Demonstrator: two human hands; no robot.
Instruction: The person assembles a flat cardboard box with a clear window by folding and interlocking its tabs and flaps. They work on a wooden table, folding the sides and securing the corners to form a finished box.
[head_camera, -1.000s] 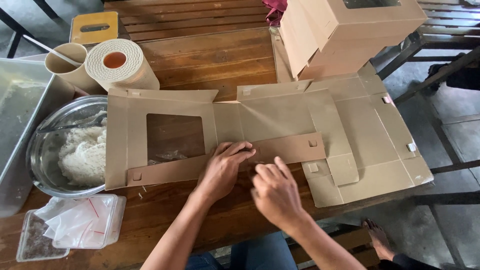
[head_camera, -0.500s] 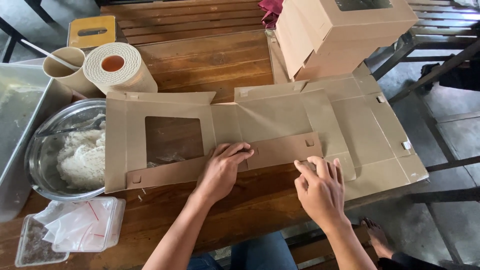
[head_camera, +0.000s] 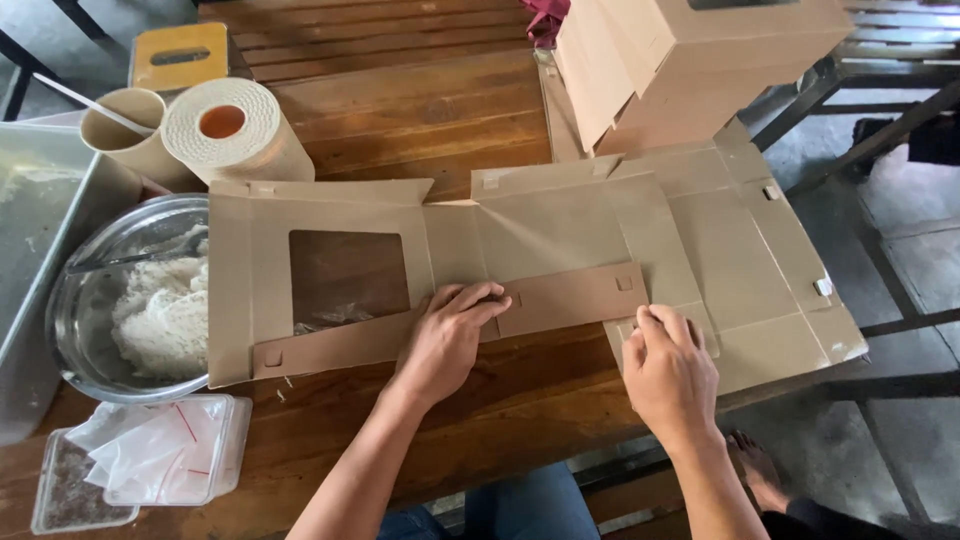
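Fingers of our left hand (head_camera: 445, 335) lie flat and close together, pressing the folded strip (head_camera: 455, 322) of the flat cardboard box (head_camera: 560, 235). Our right hand (head_camera: 668, 372) curls loosely over the near right flap (head_camera: 770, 350), holding nothing. We see the strip running left to right along the near edge of the wooden table (head_camera: 420, 110), its long axis passing under the left fingertips and ending just left of the right hand. Left of the cardboard sits a metal bowl (head_camera: 80, 310).

Top of the assembled box (head_camera: 700, 60), cut off by the frame's upper edge.
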